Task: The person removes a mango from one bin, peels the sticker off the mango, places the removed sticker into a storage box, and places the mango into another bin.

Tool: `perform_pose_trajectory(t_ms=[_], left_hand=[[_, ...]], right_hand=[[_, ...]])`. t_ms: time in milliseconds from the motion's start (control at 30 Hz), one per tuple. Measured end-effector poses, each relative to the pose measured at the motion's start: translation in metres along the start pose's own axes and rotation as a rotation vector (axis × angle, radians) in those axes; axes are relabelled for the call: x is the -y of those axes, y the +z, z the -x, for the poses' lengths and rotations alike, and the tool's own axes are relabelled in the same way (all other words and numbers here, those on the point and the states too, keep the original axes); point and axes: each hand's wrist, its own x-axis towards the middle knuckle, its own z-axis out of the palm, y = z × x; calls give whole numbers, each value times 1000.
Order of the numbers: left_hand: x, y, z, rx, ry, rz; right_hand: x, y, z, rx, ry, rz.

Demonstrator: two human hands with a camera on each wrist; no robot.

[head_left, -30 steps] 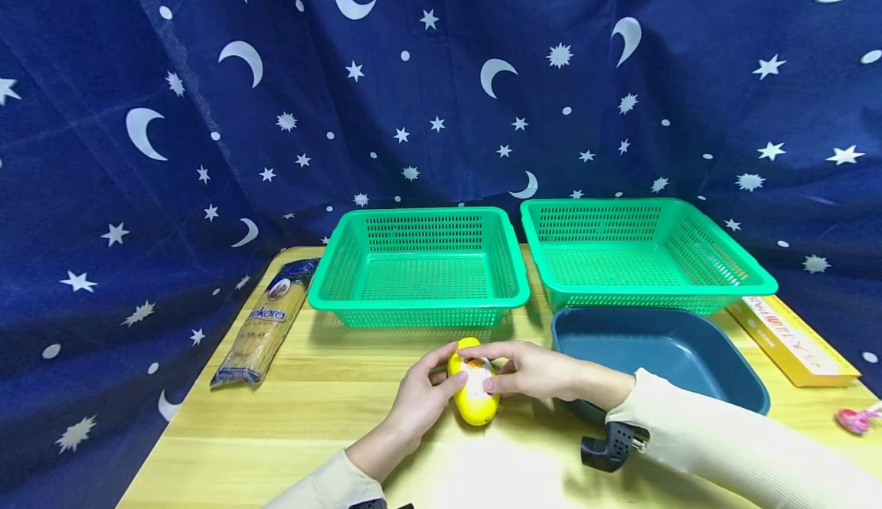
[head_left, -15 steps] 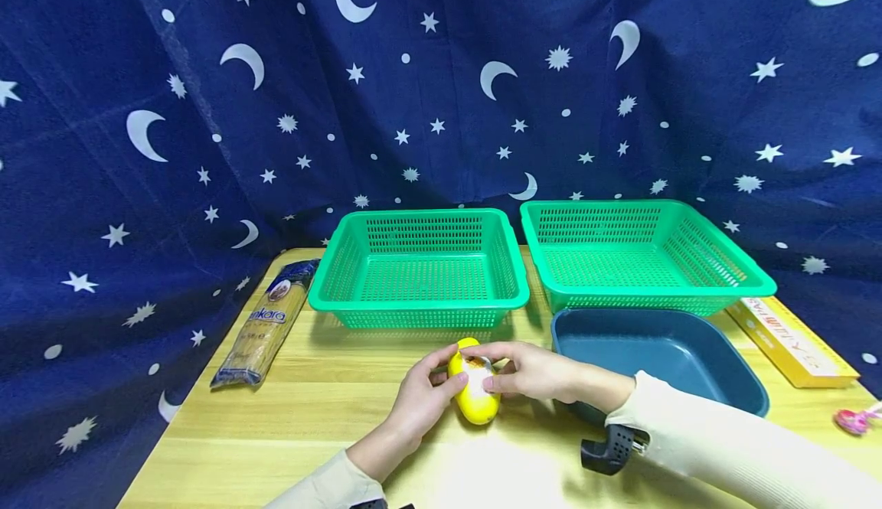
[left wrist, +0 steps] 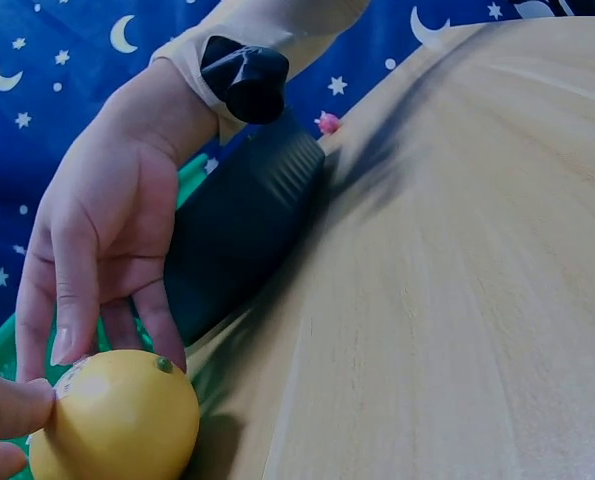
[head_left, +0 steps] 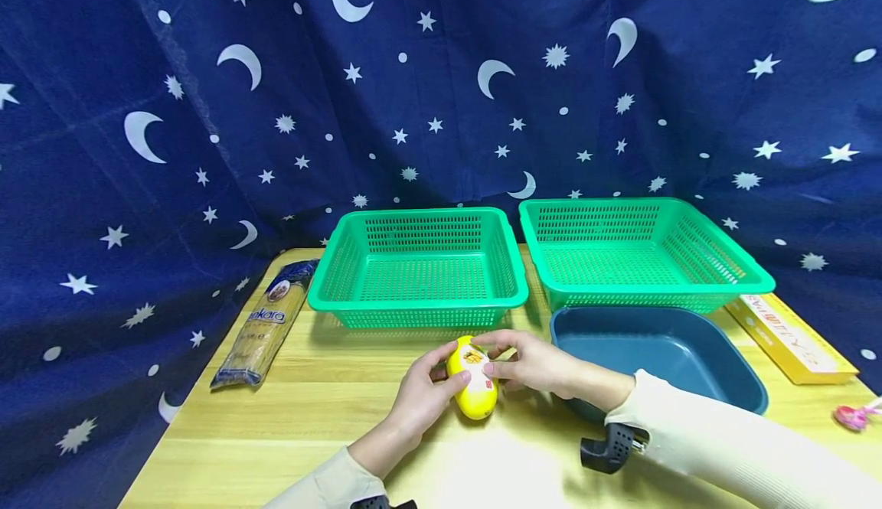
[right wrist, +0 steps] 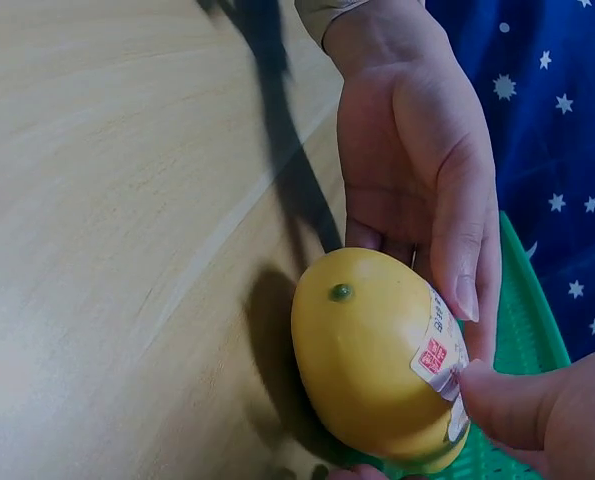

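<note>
Yellow fruit looks smooth; its label, papery; green baskets, plastic; tabletop, wood-grained; backdrop, cloth.

"What's in the hands?"

"A plump, oval yellow fruit, smooth-skinned, with a small green nub at its near end."

"Anything on it?"

"A white sticker on the upper side, with an orange picture towards the far end and a red square mark towards the near one. In the right wrist view its edge looks creased beside a thumb."

"How is it held?"

"Lengthwise, far end tipped slightly left. The left hand grips its left side, thumb at the sticker; the right hand grips the right, thumb on the sticker's other edge."

"Where?"

"At the wooden table; whether it touches the top, I can't tell."
</note>
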Motion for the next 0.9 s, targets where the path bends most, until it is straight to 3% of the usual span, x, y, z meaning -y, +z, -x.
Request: perform_pose_trajectory(t_ms=[467,900], left_hand=[[0,2,1,-27,21,-13],[-5,2,-1,-27,20,-22]], right_hand=[[0,6,-1,-113,16,18],[3,8,-6,-197,107,37]])
